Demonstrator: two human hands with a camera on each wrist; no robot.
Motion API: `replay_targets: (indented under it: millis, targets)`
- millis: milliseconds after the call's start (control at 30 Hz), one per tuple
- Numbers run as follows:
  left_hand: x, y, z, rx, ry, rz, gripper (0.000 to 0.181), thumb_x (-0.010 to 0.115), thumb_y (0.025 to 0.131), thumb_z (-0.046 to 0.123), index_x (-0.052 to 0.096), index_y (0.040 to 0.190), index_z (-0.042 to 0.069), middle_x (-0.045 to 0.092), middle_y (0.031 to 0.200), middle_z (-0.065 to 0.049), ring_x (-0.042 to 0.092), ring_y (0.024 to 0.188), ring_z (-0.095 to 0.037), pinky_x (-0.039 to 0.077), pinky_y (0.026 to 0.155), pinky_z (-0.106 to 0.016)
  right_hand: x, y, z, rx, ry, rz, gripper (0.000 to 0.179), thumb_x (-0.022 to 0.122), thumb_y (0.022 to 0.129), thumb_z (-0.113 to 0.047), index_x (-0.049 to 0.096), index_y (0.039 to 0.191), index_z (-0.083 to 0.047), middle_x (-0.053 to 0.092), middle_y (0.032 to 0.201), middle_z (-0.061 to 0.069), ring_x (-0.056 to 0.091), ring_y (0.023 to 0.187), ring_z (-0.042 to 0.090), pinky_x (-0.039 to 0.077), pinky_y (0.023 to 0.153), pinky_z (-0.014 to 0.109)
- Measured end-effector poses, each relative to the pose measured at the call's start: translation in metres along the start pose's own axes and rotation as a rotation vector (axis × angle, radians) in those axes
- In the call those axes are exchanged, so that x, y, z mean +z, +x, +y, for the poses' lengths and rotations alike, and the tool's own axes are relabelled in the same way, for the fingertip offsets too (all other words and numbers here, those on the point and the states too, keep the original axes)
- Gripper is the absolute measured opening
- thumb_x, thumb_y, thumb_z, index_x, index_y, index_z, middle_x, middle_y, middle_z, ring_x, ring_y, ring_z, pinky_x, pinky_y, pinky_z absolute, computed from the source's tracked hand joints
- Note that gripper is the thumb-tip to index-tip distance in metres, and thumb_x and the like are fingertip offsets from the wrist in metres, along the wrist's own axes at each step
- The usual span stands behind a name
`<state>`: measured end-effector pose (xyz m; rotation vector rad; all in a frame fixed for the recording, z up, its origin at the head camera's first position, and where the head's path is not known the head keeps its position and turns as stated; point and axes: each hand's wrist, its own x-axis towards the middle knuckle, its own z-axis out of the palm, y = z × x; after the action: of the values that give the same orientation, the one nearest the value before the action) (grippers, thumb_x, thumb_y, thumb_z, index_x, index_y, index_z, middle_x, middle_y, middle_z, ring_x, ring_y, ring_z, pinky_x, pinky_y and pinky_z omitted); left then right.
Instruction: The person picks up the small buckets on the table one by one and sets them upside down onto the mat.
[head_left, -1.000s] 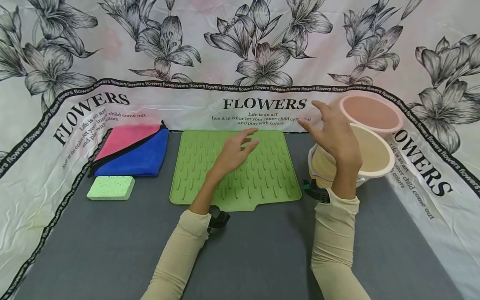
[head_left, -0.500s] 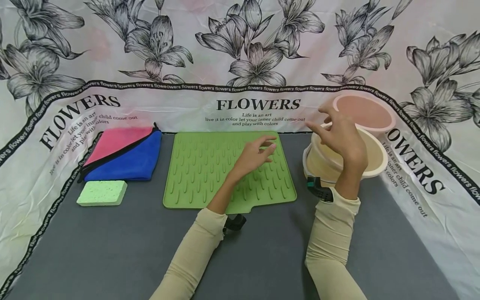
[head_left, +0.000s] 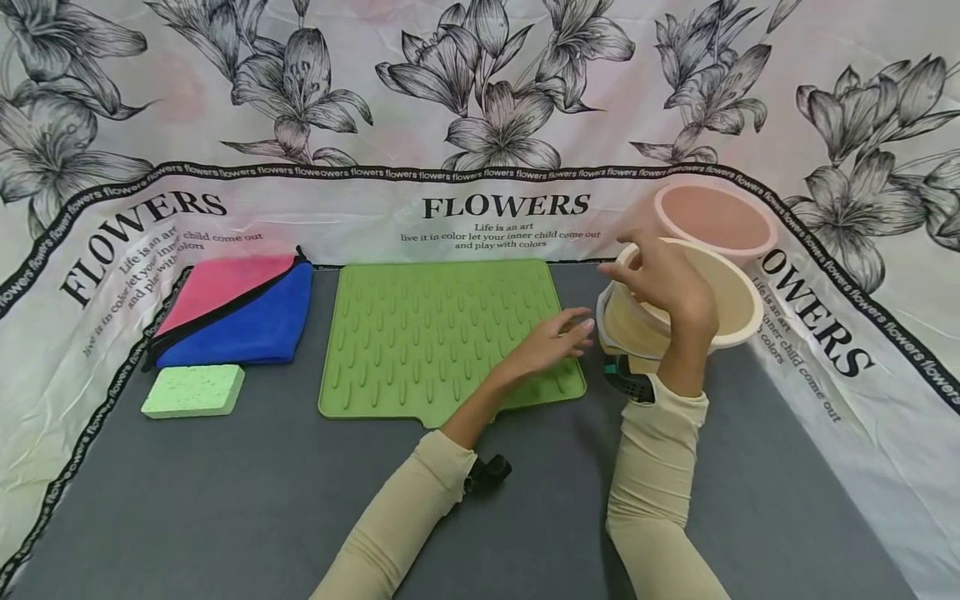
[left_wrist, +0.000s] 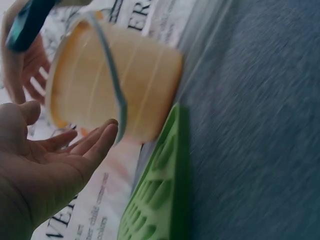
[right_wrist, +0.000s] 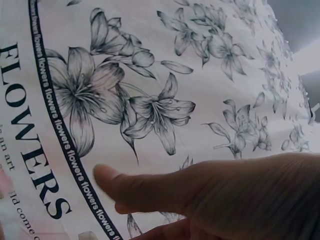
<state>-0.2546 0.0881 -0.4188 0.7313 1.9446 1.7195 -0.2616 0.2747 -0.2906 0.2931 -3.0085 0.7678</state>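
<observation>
The bucket (left_wrist: 145, 75) stands right of the mat (head_left: 420, 342). Your left hand (head_left: 551, 340) and right hand (head_left: 667, 279) hold nothing, fingers loosely parted. You appear mid-reach; the next move likely calls for gripping the handle (left_wrist: 113, 70).

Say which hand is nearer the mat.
Left. The left hand is above the right part of the mat; the right hand is farther right, by the yellow bucket.

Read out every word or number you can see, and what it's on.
"FLOWERS": white flower-printed sheet, repeated.
"Life is an art live it in color let your inner child come out and play with colors": same sheet.
"flowers", repeated: sheet's long black band.
Some side copies: partly hidden, blurred.
</observation>
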Motion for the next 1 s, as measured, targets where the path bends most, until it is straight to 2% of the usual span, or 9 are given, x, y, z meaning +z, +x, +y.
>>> replay_targets:
  millis: [67, 167, 367, 600, 700, 900, 1000]
  targets:
    - [0.004, 0.001, -0.002, 0.001, 0.03, -0.035, 0.056, 0.037, 0.115, 0.031, 0.029, 0.165, 0.006, 0.043, 0.163, -0.022, 0.053, 0.145, -0.037, 0.051, 0.115, -0.048, 0.002, 0.002, -0.001, -0.008, -0.03, -0.031, 0.063, 0.066, 0.104, -0.029, 0.043, 0.152, 0.005, 0.069, 0.117, 0.036, 0.072, 0.091, 0.043, 0.056, 0.08, 0.051]
    - [0.008, 0.001, -0.004, -0.003, 0.078, -0.068, 0.058, 0.035, 0.115, 0.033, 0.025, 0.167, 0.008, 0.04, 0.166, -0.02, 0.051, 0.147, -0.036, 0.051, 0.116, -0.045, 0.005, 0.004, -0.002, -0.024, -0.07, -0.066, 0.06, 0.066, 0.103, -0.022, 0.044, 0.151, 0.005, 0.066, 0.12, 0.037, 0.067, 0.107, 0.049, 0.053, 0.09, 0.06]
    - [0.011, 0.001, -0.005, 0.0, 0.084, -0.083, 0.059, 0.035, 0.115, 0.035, 0.023, 0.168, 0.01, 0.036, 0.169, -0.016, 0.049, 0.149, -0.033, 0.049, 0.117, -0.043, 0.003, 0.003, -0.004, -0.044, -0.148, -0.11, 0.051, 0.068, 0.098, -0.011, 0.053, 0.143, 0.008, 0.066, 0.12, 0.038, 0.066, 0.108, 0.049, 0.053, 0.091, 0.06]
    - [0.011, 0.004, -0.001, -0.016, 0.185, -0.044, 0.061, 0.039, 0.113, 0.042, 0.027, 0.167, 0.015, 0.046, 0.164, -0.013, 0.054, 0.145, -0.028, 0.05, 0.115, -0.04, 0.0, 0.002, -0.008, -0.131, -0.152, -0.093, 0.049, 0.067, 0.089, -0.002, 0.06, 0.136, 0.01, 0.07, 0.113, 0.034, 0.068, 0.103, 0.044, 0.055, 0.086, 0.055]
    - [0.01, 0.003, 0.0, -0.007, 0.195, -0.035, 0.061, 0.041, 0.113, 0.041, 0.029, 0.167, 0.014, 0.046, 0.164, -0.013, 0.052, 0.147, -0.029, 0.049, 0.116, -0.042, 0.0, 0.001, -0.009, -0.16, -0.144, -0.092, 0.049, 0.066, 0.091, -0.001, 0.058, 0.139, 0.009, 0.07, 0.114, 0.033, 0.069, 0.104, 0.044, 0.055, 0.087, 0.055]
    - [0.01, 0.002, -0.002, -0.001, 0.171, -0.031, 0.063, 0.044, 0.112, 0.036, 0.028, 0.166, 0.008, 0.036, 0.17, -0.012, 0.048, 0.15, -0.032, 0.047, 0.119, -0.045, -0.001, -0.004, -0.01, -0.097, -0.101, -0.081, 0.051, 0.063, 0.1, -0.012, 0.051, 0.146, 0.008, 0.068, 0.121, 0.035, 0.069, 0.108, 0.047, 0.055, 0.09, 0.058]
    - [0.012, 0.002, -0.005, -0.009, 0.149, -0.055, 0.063, 0.044, 0.113, 0.034, 0.025, 0.167, 0.007, 0.031, 0.173, -0.011, 0.047, 0.152, -0.031, 0.046, 0.12, -0.045, 0.0, -0.007, -0.009, -0.093, -0.117, -0.139, 0.055, 0.067, 0.099, -0.013, 0.051, 0.148, 0.006, 0.068, 0.124, 0.033, 0.069, 0.107, 0.045, 0.056, 0.089, 0.057]
